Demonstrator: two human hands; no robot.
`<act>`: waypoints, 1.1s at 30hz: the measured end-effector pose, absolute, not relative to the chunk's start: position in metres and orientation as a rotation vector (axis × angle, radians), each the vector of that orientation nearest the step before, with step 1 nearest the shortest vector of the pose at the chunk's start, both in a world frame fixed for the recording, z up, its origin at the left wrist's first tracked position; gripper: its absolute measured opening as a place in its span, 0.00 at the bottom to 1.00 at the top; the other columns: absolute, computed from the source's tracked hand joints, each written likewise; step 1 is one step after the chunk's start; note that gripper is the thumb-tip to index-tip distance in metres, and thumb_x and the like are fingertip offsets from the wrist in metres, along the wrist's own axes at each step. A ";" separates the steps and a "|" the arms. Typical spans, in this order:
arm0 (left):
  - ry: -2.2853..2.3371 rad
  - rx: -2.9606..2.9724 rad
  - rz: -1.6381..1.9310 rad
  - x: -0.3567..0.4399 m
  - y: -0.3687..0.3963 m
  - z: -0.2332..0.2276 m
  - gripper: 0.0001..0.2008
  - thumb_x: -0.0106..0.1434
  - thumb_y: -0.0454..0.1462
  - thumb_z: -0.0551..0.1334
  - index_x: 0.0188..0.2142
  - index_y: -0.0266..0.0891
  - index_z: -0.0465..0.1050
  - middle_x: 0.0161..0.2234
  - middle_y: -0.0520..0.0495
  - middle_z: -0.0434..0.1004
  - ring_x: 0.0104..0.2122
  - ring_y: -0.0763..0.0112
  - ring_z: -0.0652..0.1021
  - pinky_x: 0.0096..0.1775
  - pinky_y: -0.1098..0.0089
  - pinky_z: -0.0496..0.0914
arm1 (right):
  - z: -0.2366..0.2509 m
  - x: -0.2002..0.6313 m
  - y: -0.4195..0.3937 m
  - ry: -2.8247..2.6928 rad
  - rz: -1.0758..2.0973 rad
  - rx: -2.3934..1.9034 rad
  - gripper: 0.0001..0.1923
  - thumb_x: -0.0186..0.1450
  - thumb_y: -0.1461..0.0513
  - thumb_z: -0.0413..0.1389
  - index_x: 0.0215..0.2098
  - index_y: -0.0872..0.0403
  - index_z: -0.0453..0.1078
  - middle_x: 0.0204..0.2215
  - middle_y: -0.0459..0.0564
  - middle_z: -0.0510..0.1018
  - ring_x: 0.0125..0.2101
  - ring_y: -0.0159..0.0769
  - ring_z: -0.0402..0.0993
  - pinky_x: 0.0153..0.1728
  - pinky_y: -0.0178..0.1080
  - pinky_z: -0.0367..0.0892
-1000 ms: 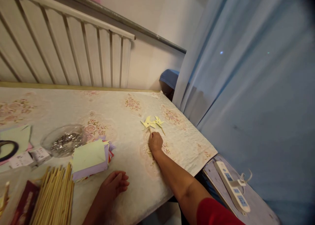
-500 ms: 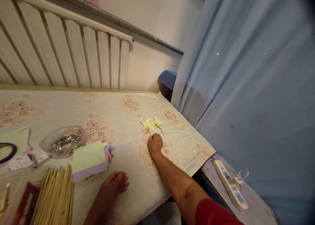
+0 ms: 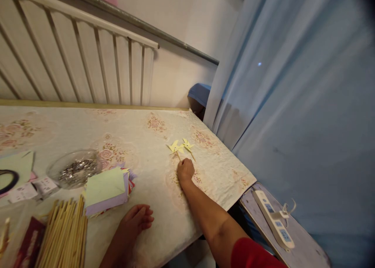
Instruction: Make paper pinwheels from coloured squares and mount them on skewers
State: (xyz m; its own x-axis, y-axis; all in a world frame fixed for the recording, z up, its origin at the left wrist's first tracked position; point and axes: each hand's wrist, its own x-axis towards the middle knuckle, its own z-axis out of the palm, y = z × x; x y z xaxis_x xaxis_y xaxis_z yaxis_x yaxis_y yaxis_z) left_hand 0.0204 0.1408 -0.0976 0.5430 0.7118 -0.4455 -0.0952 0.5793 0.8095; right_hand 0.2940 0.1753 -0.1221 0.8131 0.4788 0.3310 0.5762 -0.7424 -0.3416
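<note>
My right hand (image 3: 185, 171) is closed around the stick of a pale yellow paper pinwheel (image 3: 175, 147), low over the table. Its vanes point away from me, and the lower part of the stick is hidden in my fist. Just right of it lies a second yellow pinwheel (image 3: 188, 145) on its own stick, the vanes of the two almost touching. My left hand (image 3: 138, 220) rests near the front edge with fingers loosely curled and nothing visible in them, close to a stack of coloured paper (image 3: 106, 187).
A clear bowl of small metal pieces (image 3: 76, 170) stands left of centre. Nearer are a bundle of wooden sticks (image 3: 63, 236), small white boxes (image 3: 46, 185) and scissors with dark handles (image 3: 11, 181). A power strip (image 3: 274, 220) lies on a lower surface at right, beside a blue curtain (image 3: 293, 123).
Hardly anything differs. My right hand has shifted very slightly to the right on the stick; my left hand and the pinwheels stay where they were.
</note>
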 end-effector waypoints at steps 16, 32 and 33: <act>0.889 0.835 0.553 0.021 0.140 -0.095 0.21 0.47 0.49 0.69 0.32 0.34 0.73 0.30 0.45 0.77 0.28 0.69 0.77 0.32 0.69 0.72 | -0.119 0.294 0.175 -0.719 -0.280 -2.550 0.09 0.65 0.61 0.49 0.34 0.55 0.70 0.34 0.55 0.75 0.34 0.39 0.71 0.31 0.37 0.59; 0.915 0.858 0.563 0.022 0.139 -0.086 0.19 0.45 0.47 0.70 0.30 0.35 0.72 0.29 0.43 0.77 0.27 0.66 0.77 0.31 0.67 0.72 | -0.119 0.295 0.176 -0.691 -0.270 -2.547 0.10 0.64 0.62 0.48 0.33 0.56 0.71 0.34 0.56 0.75 0.34 0.40 0.72 0.31 0.38 0.60; 0.923 0.862 0.559 0.022 0.139 -0.085 0.19 0.45 0.47 0.70 0.30 0.35 0.72 0.29 0.43 0.77 0.27 0.66 0.77 0.31 0.67 0.72 | -0.119 0.295 0.176 -0.691 -0.272 -2.546 0.10 0.64 0.62 0.48 0.34 0.56 0.70 0.34 0.56 0.75 0.34 0.40 0.72 0.31 0.38 0.60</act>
